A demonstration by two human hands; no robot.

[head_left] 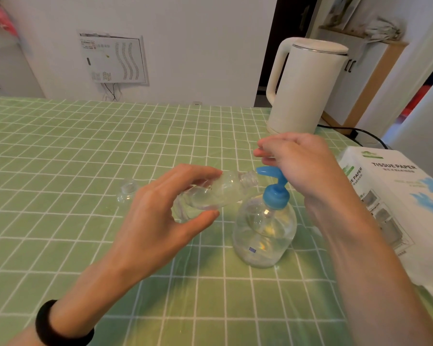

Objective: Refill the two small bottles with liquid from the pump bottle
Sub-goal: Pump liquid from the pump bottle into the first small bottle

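Note:
A clear pump bottle (264, 228) with a blue pump head (275, 193) stands on the green checked tablecloth, part full of clear liquid. My left hand (160, 216) grips a small clear bottle (218, 191), tilted nearly flat, its open neck right under the blue spout. My right hand (300, 161) rests on top of the pump head, fingers curled loosely over it. A second small clear bottle (128, 191) stands upright on the cloth to the left, apart from both hands.
A white electric kettle (308, 86) stands behind the hands at the back right, its black cord trailing right. A white tissue paper pack (395, 196) lies at the right edge. The tablecloth (60, 171) stretches left and forward.

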